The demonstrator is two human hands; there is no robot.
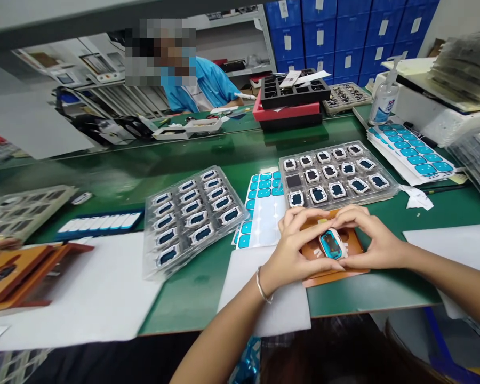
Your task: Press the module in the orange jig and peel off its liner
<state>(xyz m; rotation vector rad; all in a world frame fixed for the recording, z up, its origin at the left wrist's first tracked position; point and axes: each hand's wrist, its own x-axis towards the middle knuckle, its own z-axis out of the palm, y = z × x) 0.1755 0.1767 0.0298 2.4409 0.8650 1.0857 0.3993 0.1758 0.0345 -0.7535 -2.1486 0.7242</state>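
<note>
Gripping a small white casing [331, 244] right of centre in the lower half, the left hand [295, 246] and right hand [375, 244] curl nearly closed – fingertips and thumbs on its edges – above an orange block [322, 279]. Just beyond lies a right-hand tray [392, 186]; another tray [185, 248] sits near centre on the green table [184, 304].

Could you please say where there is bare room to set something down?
Bare green tabletop shows between the left white sheet and the middle white sheet, and beyond the middle tray. The left hand, right hand, small case, orange plate and tray behind it crowd together.
</note>
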